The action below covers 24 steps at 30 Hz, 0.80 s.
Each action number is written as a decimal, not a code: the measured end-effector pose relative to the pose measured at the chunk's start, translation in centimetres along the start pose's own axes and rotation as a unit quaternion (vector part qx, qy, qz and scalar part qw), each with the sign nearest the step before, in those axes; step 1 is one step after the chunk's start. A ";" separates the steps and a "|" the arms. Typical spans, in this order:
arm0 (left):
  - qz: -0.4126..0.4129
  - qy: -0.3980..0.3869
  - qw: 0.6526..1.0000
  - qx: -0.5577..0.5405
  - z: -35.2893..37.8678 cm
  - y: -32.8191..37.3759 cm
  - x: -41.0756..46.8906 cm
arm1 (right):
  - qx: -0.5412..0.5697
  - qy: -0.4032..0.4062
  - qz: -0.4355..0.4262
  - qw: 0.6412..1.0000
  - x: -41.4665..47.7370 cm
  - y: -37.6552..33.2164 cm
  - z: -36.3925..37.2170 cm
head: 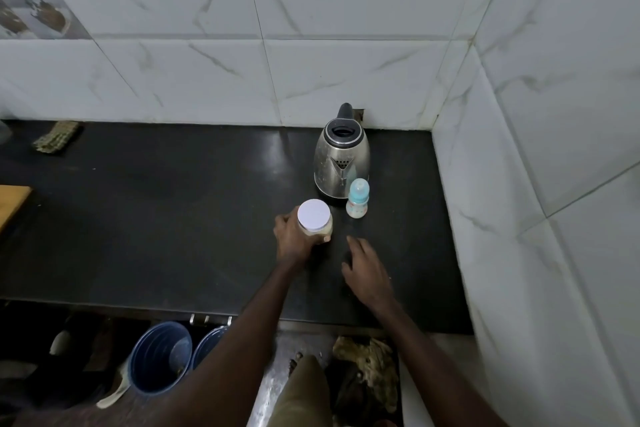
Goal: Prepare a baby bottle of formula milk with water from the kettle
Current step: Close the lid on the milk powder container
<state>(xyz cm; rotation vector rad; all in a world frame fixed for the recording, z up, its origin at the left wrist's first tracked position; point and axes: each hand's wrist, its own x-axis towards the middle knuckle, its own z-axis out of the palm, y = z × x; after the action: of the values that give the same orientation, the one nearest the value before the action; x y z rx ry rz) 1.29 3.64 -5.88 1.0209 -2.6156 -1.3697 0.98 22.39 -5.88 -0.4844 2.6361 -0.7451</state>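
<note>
At ten o'clock a woven pad [57, 136] lies on the black desk [156, 218], with a wooden board [12, 201] at nine. Blue buckets [159, 357] stand at seven and a crumpled rag [367, 367] lies at five.

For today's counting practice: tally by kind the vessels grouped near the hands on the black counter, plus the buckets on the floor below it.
Kettle: 1
Baby bottle: 1
Jar with white lid: 1
Blue bucket: 2
Total: 5
</note>
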 end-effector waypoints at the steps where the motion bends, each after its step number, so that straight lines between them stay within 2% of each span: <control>1: -0.004 0.004 1.000 -0.001 0.1 0.3 0.3 | 0.009 0.011 0.015 1.000 0.0 0.4 0.1; 6: -0.007 0.020 0.999 -0.033 0.6 1.6 1.2 | 0.067 0.048 0.096 0.992 1.6 1.4 -0.5; 12: -0.007 0.051 0.997 -0.049 1.1 2.5 1.9 | 0.165 0.105 0.136 0.971 6.4 1.9 -2.2; 19: -0.005 0.093 0.995 -0.036 1.5 3.3 1.5 | 0.213 0.161 0.095 0.959 10.3 1.2 -2.7; 24: 0.012 0.094 0.993 -0.071 1.5 3.7 0.8 | 0.224 0.191 0.089 0.952 11.3 0.2 -2.2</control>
<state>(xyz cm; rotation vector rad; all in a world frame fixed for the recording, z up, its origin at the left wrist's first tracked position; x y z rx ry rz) -1.77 5.80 -4.25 1.0394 -2.3538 -1.3596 -9.91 18.81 -6.95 0.0318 2.6671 -1.4469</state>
